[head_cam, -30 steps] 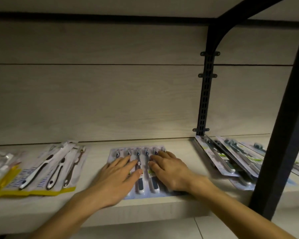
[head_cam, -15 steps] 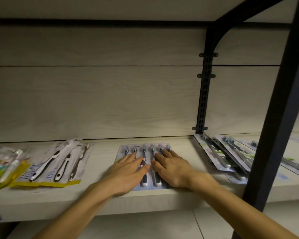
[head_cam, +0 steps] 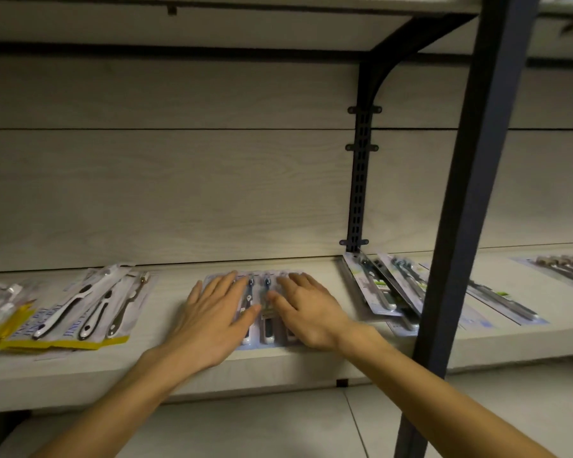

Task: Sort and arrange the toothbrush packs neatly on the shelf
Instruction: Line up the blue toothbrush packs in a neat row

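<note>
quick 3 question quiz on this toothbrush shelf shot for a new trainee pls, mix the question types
1. True or false: both the left hand and the right hand lie palm down on the flat clear blister pack of dark-handled toothbrushes.
2. Multiple choice: the yellow-edged pack of white and black toothbrushes lies where, relative to the hands? A) on the person's left B) on the person's right C) on the shelf above
3. Fill in: the fanned pile of green-labelled packs sits at the foot of the black slotted ____.

Key: 1 true; 2 A; 3 upright
</note>
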Demonstrator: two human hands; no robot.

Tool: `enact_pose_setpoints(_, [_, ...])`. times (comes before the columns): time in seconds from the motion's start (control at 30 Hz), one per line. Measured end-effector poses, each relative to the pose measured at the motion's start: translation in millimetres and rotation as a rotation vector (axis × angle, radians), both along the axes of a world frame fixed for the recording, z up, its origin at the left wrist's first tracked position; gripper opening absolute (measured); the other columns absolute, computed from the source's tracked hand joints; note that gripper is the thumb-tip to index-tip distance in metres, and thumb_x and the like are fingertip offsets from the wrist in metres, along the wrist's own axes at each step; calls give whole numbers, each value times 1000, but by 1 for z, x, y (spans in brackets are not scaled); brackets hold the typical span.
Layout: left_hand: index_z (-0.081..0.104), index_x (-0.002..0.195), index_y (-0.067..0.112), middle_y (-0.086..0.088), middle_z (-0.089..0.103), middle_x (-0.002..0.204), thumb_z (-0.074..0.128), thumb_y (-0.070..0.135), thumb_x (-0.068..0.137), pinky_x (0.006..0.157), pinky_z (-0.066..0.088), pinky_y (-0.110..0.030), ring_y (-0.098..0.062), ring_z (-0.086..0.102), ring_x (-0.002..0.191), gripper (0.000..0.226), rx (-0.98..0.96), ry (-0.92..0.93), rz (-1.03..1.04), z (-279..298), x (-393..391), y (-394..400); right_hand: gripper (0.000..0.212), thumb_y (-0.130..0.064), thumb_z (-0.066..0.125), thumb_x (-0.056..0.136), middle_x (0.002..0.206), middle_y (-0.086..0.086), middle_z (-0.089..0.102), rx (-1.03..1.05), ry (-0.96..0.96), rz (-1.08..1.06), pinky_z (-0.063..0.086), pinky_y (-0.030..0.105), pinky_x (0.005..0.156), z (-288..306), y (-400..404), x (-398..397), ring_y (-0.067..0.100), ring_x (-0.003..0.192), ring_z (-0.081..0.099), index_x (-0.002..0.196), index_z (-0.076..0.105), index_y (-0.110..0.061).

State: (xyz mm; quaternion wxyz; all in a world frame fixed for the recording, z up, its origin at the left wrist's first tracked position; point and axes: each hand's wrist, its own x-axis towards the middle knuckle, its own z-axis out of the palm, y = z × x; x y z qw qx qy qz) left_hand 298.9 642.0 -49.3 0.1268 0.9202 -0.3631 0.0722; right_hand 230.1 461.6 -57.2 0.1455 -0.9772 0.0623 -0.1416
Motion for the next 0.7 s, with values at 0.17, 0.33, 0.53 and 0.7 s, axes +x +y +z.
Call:
enact_pose_setpoints(0.17, [42, 148, 30, 11, 40, 154, 38, 51, 97, 119, 25, -32, -12, 35, 142, 55, -199, -115, -71, 13, -69, -19, 48, -37, 41, 105, 151, 9, 41, -53, -177, 148, 35, 36, 112, 23, -8, -70, 24, 140, 36, 148, 41, -15])
enact_pose_setpoints(0.33, [56, 124, 29, 11, 60, 122, 53, 39, 88, 89, 47, -31, -15, 59, 113, 38, -286, -150, -42, 3, -135, -58, 49, -33, 41, 104, 154, 4, 39, -137, -268, 290, 40, 38, 112, 18, -29, -150, 21, 141, 37, 150, 37, -18])
enact_pose_setpoints(0.53, [62, 112, 43, 31, 56, 99, 63, 40, 90, 65, 39, -16, 5, 56, 88, 22, -417, -256, 7, -21, -230, -112, 35, -31, 44, 102, 130, -9, 60, -49, -330, 396, 50, 32, 96, 6, -109, -243, 10, 116, 58, 134, 57, -26])
enact_pose_setpoints(0.7, [65, 109, 38, 25, 58, 91, 59, 42, 93, 73, 54, -26, 3, 58, 81, 18, -375, -262, -23, -3, -279, -155, 31, -33, 46, 100, 118, -13, 70, 66, -359, 203, 54, 31, 90, 9, -184, -277, 5, 105, 63, 122, 68, -29])
